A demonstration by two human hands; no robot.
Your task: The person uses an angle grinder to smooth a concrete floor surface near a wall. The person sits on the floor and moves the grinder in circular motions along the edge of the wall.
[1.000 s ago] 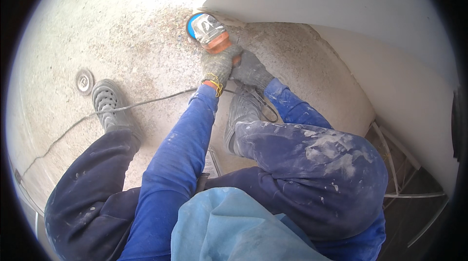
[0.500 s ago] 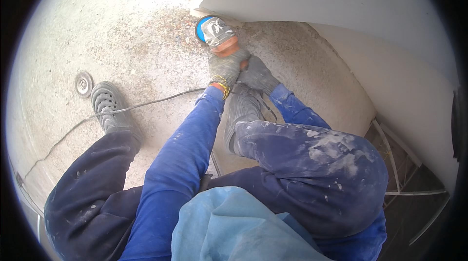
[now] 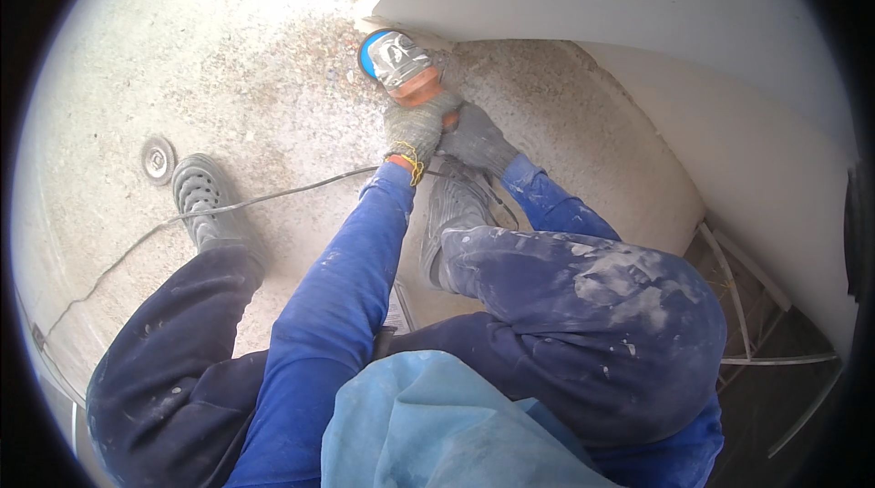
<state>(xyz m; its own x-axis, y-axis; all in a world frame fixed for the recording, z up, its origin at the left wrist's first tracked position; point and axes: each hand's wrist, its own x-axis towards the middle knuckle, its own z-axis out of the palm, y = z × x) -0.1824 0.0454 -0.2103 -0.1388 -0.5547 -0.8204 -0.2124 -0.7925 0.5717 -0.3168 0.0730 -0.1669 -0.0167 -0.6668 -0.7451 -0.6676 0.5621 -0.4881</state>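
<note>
An angle grinder with a blue guard and an orange body lies low over the speckled floor, its head against the bottom edge of a white curved wall. My left hand, in a grey knit glove, grips the grinder's body. My right hand, in a darker glove, holds the rear of the same tool just beside the left. Both blue sleeves reach forward from the lower edge. The disc itself is hidden under the guard.
A black power cable runs left across the floor from the hands. My two grey shoes stand apart on the floor. A round floor drain sits at left. White rods lie at right by the wall.
The grinder and both hands have slid to the right along the foot of the wall and a little farther from me.
</note>
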